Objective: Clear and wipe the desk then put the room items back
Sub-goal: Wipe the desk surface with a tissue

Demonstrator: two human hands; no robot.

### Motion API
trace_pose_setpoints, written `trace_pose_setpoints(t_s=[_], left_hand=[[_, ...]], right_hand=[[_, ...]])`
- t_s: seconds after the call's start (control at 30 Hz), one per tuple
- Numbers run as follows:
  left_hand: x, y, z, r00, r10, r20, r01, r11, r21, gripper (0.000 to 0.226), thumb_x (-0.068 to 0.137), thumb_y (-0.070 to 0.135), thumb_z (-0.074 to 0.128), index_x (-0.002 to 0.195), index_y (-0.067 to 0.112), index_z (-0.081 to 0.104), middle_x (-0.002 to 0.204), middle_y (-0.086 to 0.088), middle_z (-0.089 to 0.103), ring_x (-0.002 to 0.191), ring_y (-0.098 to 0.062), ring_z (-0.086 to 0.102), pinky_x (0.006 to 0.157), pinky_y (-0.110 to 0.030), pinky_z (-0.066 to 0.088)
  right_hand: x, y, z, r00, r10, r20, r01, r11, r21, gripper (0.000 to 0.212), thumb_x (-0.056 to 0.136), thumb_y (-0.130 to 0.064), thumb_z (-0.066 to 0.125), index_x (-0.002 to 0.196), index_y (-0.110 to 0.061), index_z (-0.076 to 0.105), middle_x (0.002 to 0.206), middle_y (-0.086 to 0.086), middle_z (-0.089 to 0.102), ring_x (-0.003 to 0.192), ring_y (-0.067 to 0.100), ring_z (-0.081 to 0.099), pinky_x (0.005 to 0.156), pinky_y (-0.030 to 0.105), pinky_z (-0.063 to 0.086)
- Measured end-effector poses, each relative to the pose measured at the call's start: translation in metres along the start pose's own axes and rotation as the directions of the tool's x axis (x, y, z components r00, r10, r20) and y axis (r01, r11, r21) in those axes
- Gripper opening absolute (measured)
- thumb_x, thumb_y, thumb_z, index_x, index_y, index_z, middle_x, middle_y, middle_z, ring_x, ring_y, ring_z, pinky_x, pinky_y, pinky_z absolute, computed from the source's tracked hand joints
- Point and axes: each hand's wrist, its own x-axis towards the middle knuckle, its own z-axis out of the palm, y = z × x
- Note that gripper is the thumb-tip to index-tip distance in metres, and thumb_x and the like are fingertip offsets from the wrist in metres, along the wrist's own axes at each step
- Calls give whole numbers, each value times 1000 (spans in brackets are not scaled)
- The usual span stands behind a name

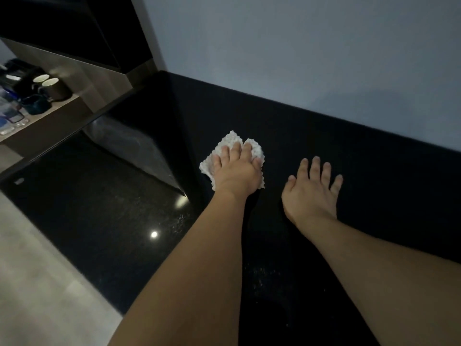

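Observation:
A white textured cloth [230,143] lies on the glossy black desk [374,176], near its middle. My left hand [237,171] presses down on the cloth with its fingers spread over it, and part of the cloth is bunched between the fingers. My right hand [311,191] lies flat on the bare desk surface just to the right of the cloth, fingers straight and apart, holding nothing. Both forearms reach in from the bottom of the view.
A pale wall [299,58] runs along the desk's far edge. At the left, a wooden shelf [64,108] carries two dark mugs [52,87], glasses [12,121] and a dark kettle. A dark cabinet panel [74,33] hangs above. Pale floor [37,270] shows at lower left.

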Motion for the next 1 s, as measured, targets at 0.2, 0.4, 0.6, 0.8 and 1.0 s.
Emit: trace_pose_setpoints(t_s=[0.2, 0.4, 0.6, 0.8, 1.0], left_hand=[[-38, -19, 5, 998, -29, -61, 31, 999, 34, 58, 102, 47, 16, 157, 28, 6, 165, 1, 1, 151, -24, -9, 119, -48, -9], [-86, -49, 0, 994, -84, -69, 85, 996, 4, 58, 103, 48, 15, 157, 29, 4, 165, 3, -4, 150, -22, -12, 120, -46, -9], [-194, -107, 1, 895, -388, -218, 371, 921, -116, 56, 105, 43, 18, 157, 24, 9, 165, -1, 4, 151, -23, -1, 122, -42, -1], [-263, -116, 1, 784, -537, -311, 563, 826, -8, 54, 94, 17, 50, 144, 3, 40, 154, -18, 30, 142, -34, 24, 119, -45, 21], [-175, -50, -11, 917, -206, -342, 301, 919, 255, 60, 91, 37, 56, 139, 1, 47, 149, -22, 32, 143, -40, 19, 120, -49, 7]], right_hand=[[1, -2, -3, 914, -404, 29, 404, 915, 17, 56, 103, -42, 20, 155, -22, 12, 163, -6, 3, 149, 13, -2, 122, 42, -4], [5, -4, 0, 917, -397, 33, 398, 917, -25, 56, 103, -45, 19, 155, -25, 11, 163, -8, 3, 149, 13, -1, 122, 43, -1], [-15, 7, -4, 943, -332, 5, 332, 943, -9, 58, 103, -42, 13, 155, -17, 13, 163, -2, 7, 149, 15, 5, 122, 42, 4], [-57, 58, -16, 966, -238, 99, 239, 971, 2, 62, 102, -46, 14, 155, -15, 5, 163, 1, -1, 150, 17, -1, 122, 41, 1], [-37, 105, -29, 996, -32, 82, 35, 999, -30, 68, 100, -50, 11, 155, -11, 1, 163, 7, -7, 150, 23, -5, 121, 48, 0]])
